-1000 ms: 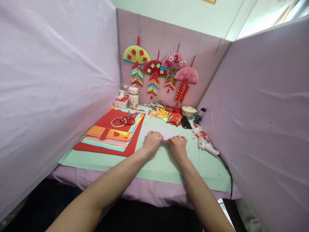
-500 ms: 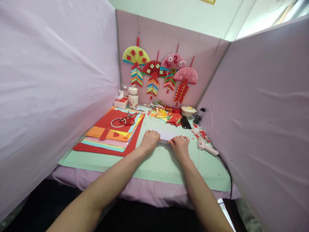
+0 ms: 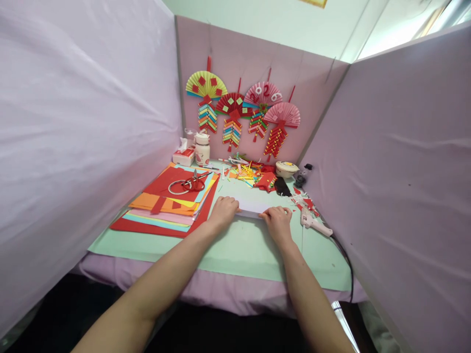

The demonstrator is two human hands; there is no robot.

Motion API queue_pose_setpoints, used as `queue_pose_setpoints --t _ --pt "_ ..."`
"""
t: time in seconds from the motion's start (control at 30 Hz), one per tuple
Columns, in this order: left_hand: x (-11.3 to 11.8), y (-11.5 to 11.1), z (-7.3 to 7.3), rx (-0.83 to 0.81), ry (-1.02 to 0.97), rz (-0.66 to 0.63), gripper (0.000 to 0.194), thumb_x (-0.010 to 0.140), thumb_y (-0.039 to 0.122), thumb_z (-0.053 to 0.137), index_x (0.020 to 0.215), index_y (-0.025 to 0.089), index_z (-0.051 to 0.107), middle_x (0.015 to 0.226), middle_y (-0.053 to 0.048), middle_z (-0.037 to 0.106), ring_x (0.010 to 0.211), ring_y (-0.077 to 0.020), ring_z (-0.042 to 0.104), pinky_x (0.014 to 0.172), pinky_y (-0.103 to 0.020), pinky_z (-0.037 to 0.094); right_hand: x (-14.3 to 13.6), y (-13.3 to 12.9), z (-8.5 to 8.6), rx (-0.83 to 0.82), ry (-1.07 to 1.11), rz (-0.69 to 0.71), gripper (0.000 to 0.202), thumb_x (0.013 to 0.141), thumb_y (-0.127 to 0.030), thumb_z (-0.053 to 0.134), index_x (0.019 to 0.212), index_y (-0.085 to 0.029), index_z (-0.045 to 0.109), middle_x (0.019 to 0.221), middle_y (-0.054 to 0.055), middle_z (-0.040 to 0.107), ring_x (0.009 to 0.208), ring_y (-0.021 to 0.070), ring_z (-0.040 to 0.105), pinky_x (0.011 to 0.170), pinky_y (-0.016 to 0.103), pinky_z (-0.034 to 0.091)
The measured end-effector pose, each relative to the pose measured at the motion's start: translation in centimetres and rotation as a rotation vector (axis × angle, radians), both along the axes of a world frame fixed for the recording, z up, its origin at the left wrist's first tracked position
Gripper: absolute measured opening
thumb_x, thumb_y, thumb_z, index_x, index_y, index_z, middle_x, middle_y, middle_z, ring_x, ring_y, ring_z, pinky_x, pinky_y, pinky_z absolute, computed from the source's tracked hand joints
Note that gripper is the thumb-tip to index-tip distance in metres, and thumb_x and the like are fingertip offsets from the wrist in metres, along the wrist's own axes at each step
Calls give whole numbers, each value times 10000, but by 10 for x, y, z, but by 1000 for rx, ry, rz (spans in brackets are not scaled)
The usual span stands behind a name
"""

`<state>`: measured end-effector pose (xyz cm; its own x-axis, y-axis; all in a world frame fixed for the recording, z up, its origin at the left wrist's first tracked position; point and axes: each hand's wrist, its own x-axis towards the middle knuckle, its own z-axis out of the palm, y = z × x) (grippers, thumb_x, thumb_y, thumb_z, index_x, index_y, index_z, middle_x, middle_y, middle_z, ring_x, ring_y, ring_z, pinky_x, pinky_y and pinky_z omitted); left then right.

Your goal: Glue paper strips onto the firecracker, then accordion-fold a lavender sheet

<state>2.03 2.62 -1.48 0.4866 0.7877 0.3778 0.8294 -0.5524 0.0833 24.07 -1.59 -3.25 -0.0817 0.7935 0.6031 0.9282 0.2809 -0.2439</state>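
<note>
A pale lavender sheet of paper [image 3: 250, 208] lies low over the mint-green mat in the middle, with a narrow folded strip along its near edge. My left hand [image 3: 225, 211] pinches the left end of that edge, its fingers closed. At the right end my right hand [image 3: 278, 220] grips the same edge between thumb and curled fingers. The paper's outer ends are partly hidden behind both hands.
Coloured paper sheets [image 3: 147, 225] are stacked at the left, with scissors [image 3: 193, 182] on top. A white glue gun [image 3: 315, 224] with a black cable lies right. Behind are paper scraps [image 3: 246, 171], a lidded bowl [image 3: 287, 169], a bottle [image 3: 202, 149] and hanging paper fans [image 3: 263, 94].
My hands have moved apart along the paper's near edge, the left one leftward and the right one slightly rightward. More of the strip shows between them.
</note>
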Motion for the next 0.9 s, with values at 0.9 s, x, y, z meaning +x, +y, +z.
queue_pose_setpoints --t 0.9 --pt "-29 8 -1 -51 -127 -83 201 880 101 451 868 185 633 875 -56 631 904 -206 558 814 -338 388 20 5 -4 -43 97 -27 290 946 -265 458 755 -205 667 787 37 701 848 202 553 891 386 216"
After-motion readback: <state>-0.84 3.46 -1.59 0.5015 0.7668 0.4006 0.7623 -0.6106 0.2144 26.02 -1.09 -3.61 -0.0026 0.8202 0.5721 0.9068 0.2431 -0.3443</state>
